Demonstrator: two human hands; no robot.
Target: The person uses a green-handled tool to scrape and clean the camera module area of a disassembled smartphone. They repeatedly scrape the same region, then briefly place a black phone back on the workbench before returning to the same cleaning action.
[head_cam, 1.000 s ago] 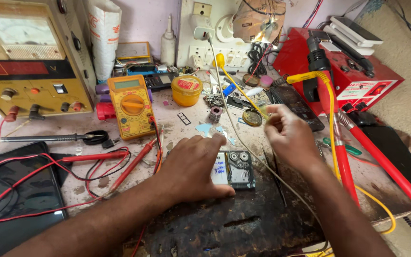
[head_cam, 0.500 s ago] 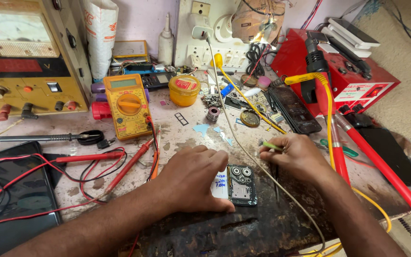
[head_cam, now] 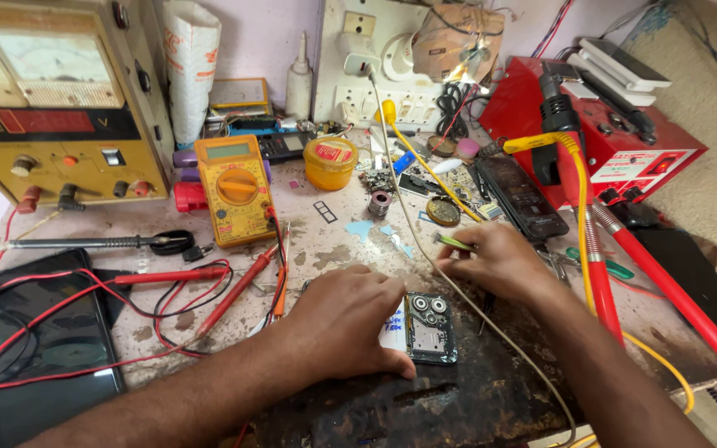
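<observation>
An opened phone [head_cam: 429, 328], back cover off with its camera rings showing, lies on a dark scorched mat [head_cam: 425, 398] at the bench's front. My left hand [head_cam: 346, 319] rests flat over the phone's left part and holds it down. My right hand [head_cam: 499, 261] hovers just right of the phone and pinches a thin green-handled tool [head_cam: 456, 242] whose tip points left. A pale soldering-iron cable [head_cam: 425, 249] runs diagonally across the bench between my hands.
A yellow multimeter [head_cam: 234, 189] with red probe leads [head_cam: 168, 290] lies left of centre. A bench power supply [head_cam: 60, 99] stands at the back left, a red rework station [head_cam: 607, 133] at the right. A dark tablet [head_cam: 47, 348] lies front left, a yellow paste jar [head_cam: 330, 163] behind.
My right hand came down from a raised spot behind the phone to just beside it, still pinching the thin tool. My left hand stayed on the phone.
</observation>
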